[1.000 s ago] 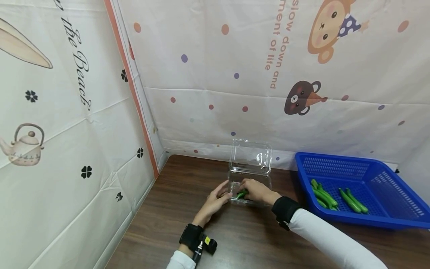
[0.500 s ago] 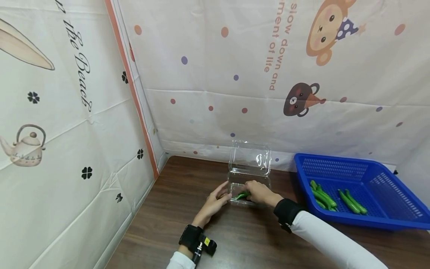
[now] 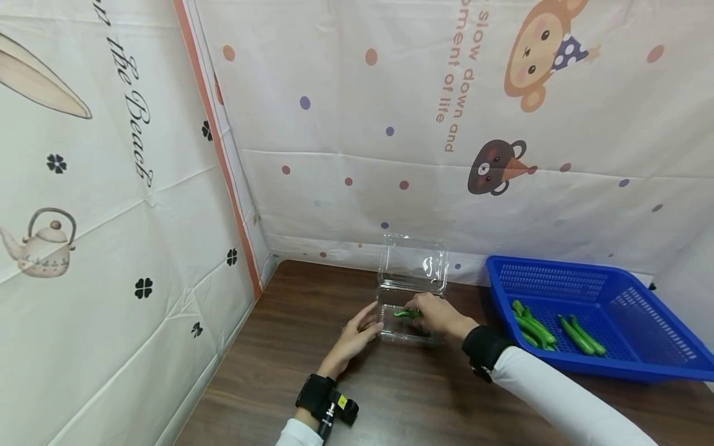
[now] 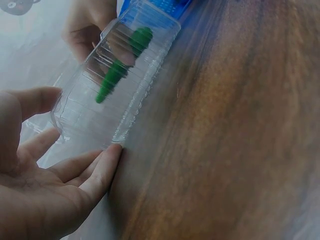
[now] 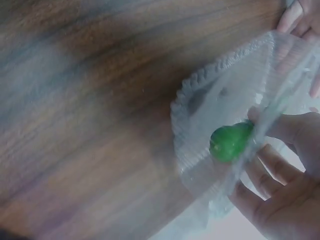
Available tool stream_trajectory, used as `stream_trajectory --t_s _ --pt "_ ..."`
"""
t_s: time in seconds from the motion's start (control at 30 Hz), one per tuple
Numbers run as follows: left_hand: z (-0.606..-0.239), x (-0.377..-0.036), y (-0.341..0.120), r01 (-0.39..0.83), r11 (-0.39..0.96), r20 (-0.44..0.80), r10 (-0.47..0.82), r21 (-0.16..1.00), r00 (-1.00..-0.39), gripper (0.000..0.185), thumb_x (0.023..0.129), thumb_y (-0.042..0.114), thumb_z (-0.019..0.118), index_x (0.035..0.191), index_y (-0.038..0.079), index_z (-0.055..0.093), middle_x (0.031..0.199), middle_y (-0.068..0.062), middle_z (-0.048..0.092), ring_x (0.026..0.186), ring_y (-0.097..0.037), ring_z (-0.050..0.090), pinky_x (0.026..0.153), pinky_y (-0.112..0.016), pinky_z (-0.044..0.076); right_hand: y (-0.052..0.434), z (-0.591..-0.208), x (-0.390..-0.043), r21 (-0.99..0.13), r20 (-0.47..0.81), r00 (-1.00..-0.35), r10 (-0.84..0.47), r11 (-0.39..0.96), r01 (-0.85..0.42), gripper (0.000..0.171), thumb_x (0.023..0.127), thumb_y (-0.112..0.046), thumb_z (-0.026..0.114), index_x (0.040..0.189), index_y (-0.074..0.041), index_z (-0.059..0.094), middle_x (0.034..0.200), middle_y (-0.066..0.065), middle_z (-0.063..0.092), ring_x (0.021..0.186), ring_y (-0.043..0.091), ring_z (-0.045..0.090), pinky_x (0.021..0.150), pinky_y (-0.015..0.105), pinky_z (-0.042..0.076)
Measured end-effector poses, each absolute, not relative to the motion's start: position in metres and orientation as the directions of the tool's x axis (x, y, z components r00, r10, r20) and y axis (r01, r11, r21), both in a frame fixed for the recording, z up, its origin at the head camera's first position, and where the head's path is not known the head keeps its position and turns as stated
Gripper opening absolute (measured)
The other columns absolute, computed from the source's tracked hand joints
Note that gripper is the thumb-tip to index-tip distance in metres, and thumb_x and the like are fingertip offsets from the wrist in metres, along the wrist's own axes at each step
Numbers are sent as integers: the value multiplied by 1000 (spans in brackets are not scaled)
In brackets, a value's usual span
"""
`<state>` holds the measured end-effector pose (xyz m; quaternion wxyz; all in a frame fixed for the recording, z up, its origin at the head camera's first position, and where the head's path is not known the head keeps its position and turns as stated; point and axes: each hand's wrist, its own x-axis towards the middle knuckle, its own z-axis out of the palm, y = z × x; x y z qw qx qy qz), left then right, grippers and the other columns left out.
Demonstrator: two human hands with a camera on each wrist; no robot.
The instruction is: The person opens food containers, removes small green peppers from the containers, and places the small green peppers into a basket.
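head view: a clear plastic clamshell box [image 3: 411,316] sits on the dark wooden table [image 3: 312,347] near the far wall, its lid [image 3: 413,263] standing up and leaning against the printed cloth backdrop [image 3: 390,124], which leaves the tray open from above. the left hand [image 3: 357,337] rests at the box's left side with fingers nearly straight, likely to steady so light a box. the right hand [image 3: 440,314] reaches into the tray from the right and pinches a green okra pod [image 3: 406,313], which lies across the inside of the tray. to the right, well apart from the box, a blue basket [image 3: 641,365] holds more green pods [image 3: 534,328], within easy reach of the right arm.

left wrist view: the left hand [image 4: 45,185] is spread open, fingertips [image 4: 111,152] touching the near corner of the box [image 4: 120,85]; it braces rather than grasps. the pod [image 4: 120,67] shows through the ribbed clear wall, with the other hand's fingers behind it.

right wrist view: the right hand [image 5: 280,175] has its thumb and fingers closed about the blunt end of the pod [image 5: 231,141], just inside the rim of the box [image 5: 210,115]; the picture is blurred, so finer detail of the hold cannot be told.
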<state>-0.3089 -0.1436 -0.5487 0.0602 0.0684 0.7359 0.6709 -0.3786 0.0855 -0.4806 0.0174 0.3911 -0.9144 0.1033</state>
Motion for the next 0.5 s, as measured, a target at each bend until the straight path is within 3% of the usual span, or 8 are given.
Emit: stream_trajectory --t_s 0.2,0.5 --pt "-549 -309 -143 27 89 10 185 996 -983 62 105 27 60 161 18 35 157 -29 41 140 -42 49 111 -50 52 92 -469 -380 -154 160 -685 -710 668 -728 28 83 2 79 109 -9 77 96 3 72 85 17 66 66 32 58" --pt "-548 -308 -143 32 93 13 197 995 -980 64 105 28 59 162 17 32 157 -30 40 138 -41 52 110 -49 53 99 -449 -377 -189 169 -710 -684 684 -704 28 86 4 75 111 -9 77 98 5 71 88 18 66 71 35 60"
